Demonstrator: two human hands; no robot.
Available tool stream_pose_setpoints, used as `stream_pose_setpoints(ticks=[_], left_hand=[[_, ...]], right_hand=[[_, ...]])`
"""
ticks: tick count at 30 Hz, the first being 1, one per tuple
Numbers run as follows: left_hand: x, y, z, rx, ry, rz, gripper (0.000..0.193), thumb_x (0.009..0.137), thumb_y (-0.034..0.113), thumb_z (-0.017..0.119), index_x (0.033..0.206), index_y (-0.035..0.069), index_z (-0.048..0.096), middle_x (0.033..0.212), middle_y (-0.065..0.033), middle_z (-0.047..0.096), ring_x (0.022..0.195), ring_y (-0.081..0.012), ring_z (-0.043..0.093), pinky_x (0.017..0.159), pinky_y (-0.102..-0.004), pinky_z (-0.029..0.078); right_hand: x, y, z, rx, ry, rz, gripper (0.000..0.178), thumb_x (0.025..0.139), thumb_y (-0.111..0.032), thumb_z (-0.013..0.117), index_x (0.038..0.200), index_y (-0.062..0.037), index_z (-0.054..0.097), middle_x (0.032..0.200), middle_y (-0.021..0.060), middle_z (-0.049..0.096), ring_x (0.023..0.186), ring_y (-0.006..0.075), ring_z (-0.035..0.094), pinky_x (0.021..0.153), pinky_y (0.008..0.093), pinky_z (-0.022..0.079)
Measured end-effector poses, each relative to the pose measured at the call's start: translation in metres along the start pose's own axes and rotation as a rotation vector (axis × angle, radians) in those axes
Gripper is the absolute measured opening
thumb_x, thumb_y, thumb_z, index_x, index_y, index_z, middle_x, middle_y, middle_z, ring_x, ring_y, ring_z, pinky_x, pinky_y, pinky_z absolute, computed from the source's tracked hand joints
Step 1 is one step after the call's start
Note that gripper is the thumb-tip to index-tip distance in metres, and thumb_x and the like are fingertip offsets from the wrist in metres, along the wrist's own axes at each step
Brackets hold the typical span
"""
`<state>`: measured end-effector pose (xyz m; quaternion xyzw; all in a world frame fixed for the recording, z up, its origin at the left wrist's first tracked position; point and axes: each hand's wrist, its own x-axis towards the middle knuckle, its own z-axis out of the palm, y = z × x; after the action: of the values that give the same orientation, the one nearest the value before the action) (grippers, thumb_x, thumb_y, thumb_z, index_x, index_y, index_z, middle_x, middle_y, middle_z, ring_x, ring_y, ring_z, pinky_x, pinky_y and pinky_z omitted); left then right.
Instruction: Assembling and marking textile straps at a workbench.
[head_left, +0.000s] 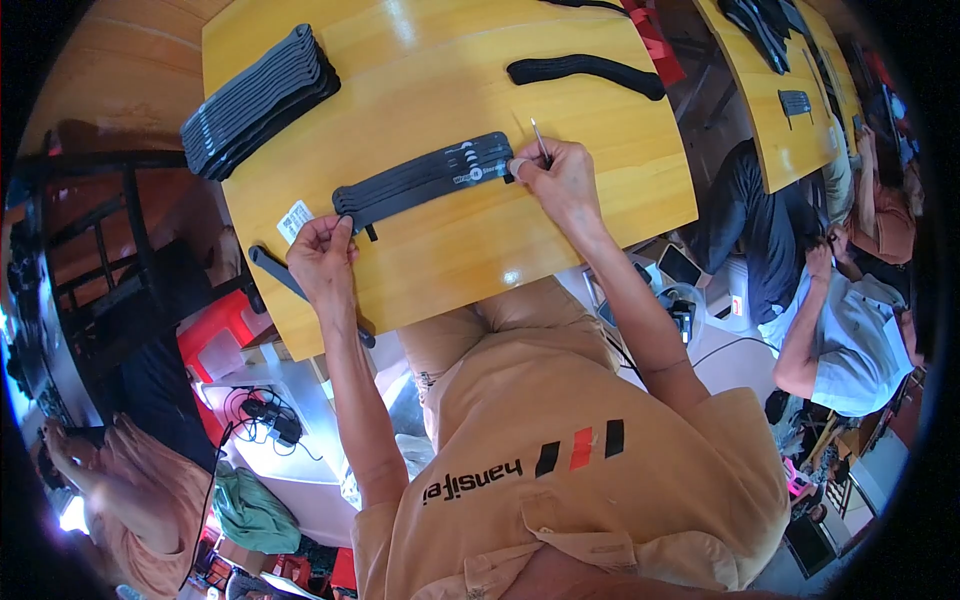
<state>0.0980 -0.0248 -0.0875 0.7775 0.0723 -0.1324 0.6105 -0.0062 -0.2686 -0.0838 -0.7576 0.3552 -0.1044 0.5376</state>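
Note:
A flat bundle of black straps (420,182) with white printing lies slantwise on the yellow wooden table (430,95) in front of me. Its left end is pinched between the thumb and fingers of my left hand (325,258). My right hand (562,185) closes at the other end, thumb and fingertips against the straps. From the same right hand a thin pointed tool (540,140) sticks up; its exact kind is unclear. Beside my left fingers is a white printed label (294,220). A loose black strap (275,268) runs under my left wrist along the table's near left edge.
A thick stack of similar black straps (265,95) rests at the far left. Another folded black strap (585,72) lies far right. Red stools (215,335) and a bin with cables (275,415) stand low at left. To the right, people (850,330) sit by another table (770,110).

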Motion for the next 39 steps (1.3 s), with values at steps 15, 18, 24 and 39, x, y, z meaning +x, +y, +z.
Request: stream_pose_setpoints(ticks=[15,18,24,39], left_hand=[[0.001,-0.002,0.0,0.008,0.012,0.021,0.009,0.077,0.005,0.064,0.078,-0.002,0.059,0.063,-0.0024,0.056,0.05,-0.0057,0.049,0.044,-0.0178,0.041],[-0.001,0.002,0.003,0.035,0.017,0.009,0.008,0.076,0.004,0.064,0.078,-0.002,0.059,0.064,-0.0028,0.057,0.05,-0.0058,0.049,0.044,-0.0181,0.041],[-0.004,0.005,0.006,0.104,0.047,0.037,0.01,0.076,0.005,0.064,0.078,-0.003,0.059,0.063,-0.0036,0.056,0.049,-0.0067,0.049,0.044,-0.0192,0.041],[-0.002,0.005,0.006,0.266,0.088,0.139,0.014,0.074,0.008,0.065,0.072,-0.003,0.057,0.057,-0.0051,0.056,0.045,-0.0092,0.05,0.043,-0.0222,0.038]], right_hand=[[0.002,0.007,0.004,0.006,0.017,-0.037,0.007,0.068,-0.007,0.064,0.067,0.0005,0.063,0.052,0.0052,0.055,0.046,0.0093,0.049,0.046,0.0243,0.039],[0.003,0.01,0.003,0.002,0.013,-0.043,0.008,0.067,-0.006,0.065,0.066,0.0009,0.062,0.052,0.0047,0.055,0.046,0.0093,0.048,0.046,0.0243,0.039],[0.003,0.007,0.004,0.017,0.011,-0.045,0.009,0.067,-0.007,0.064,0.064,0.0012,0.06,0.051,0.0043,0.053,0.045,0.0094,0.047,0.045,0.0244,0.038],[0.003,-0.002,0.002,-0.147,0.012,-0.024,0.01,0.064,-0.01,0.061,0.063,-0.0003,0.06,0.056,0.0112,0.058,0.053,0.0214,0.058,0.056,0.0318,0.045]])
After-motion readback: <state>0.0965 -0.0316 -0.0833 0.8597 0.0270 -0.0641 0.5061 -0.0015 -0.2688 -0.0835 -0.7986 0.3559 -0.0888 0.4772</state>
